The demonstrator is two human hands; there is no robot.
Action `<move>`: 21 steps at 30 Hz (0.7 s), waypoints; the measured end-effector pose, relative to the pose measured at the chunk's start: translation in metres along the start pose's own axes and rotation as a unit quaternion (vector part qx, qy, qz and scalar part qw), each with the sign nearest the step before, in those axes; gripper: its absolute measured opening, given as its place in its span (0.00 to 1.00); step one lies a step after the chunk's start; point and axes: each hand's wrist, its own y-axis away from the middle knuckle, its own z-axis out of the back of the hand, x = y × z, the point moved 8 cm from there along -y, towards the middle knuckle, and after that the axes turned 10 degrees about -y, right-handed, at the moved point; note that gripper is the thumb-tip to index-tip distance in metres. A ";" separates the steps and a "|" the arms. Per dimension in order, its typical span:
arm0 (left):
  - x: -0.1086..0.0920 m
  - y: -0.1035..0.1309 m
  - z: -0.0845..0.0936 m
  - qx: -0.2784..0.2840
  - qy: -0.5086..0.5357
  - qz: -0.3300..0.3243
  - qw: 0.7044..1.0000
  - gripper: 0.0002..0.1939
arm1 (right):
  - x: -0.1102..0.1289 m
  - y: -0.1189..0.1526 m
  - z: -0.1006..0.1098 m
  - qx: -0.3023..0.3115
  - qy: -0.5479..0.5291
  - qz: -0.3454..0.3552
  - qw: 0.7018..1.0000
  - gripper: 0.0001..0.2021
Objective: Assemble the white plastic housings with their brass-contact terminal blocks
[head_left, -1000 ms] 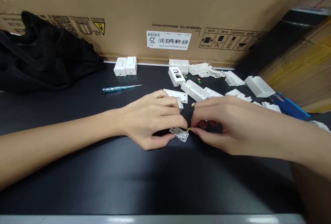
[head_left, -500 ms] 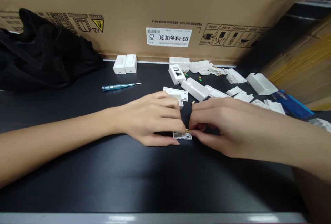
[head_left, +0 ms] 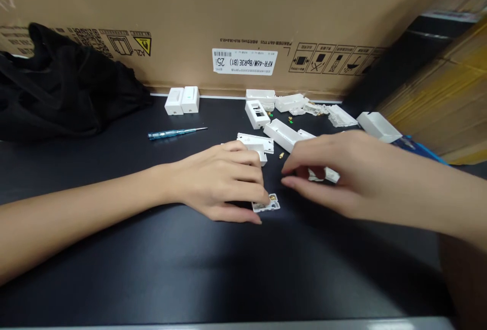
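Observation:
My left hand (head_left: 224, 183) rests on the black tabletop, its index finger and thumb holding a small white plastic plate (head_left: 268, 207) from its left side. A brass piece (head_left: 273, 198) sits in the plate's far right part. My right hand (head_left: 331, 172) hovers right of the plate, thumb and index finger apart with nothing seen between the tips. Through the gap under its curled fingers a white plastic part (head_left: 332, 174) shows. A loose brass terminal (head_left: 281, 155) lies just beyond, between the hands. White plastic covers (head_left: 258, 142) lie partly behind my left fingers.
White housings and parts (head_left: 281, 134) are strewn at the back right, with tiny green and brass bits among them. Two white switches (head_left: 181, 100) and a blue screwdriver (head_left: 171, 133) lie left. A black cloth bag (head_left: 64, 91) and a large cardboard box (head_left: 171, 10) border the back.
My right hand has let go of the brass piece, opened its fingers and drawn back up and right. The brass piece now sits in the plate. My left hand stays on the plate.

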 end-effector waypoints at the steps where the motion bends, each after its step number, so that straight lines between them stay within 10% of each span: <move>1: 0.000 -0.001 0.001 -0.004 0.002 -0.001 1.000 0.15 | -0.005 0.000 0.008 -0.011 0.013 -0.016 1.000 0.09; 9: -0.002 -0.002 0.006 -0.034 0.049 -0.002 0.998 0.16 | -0.066 0.001 0.030 -0.051 0.101 -0.166 0.980 0.13; 13: -0.002 -0.001 0.001 -0.004 0.065 -0.009 0.998 0.29 | -0.075 -0.005 0.024 -0.076 0.112 -0.110 0.985 0.16; 21: -0.004 -0.005 0.006 -0.014 0.042 0.002 0.999 0.15 | -0.056 -0.008 0.015 -0.043 0.055 -0.020 0.997 0.17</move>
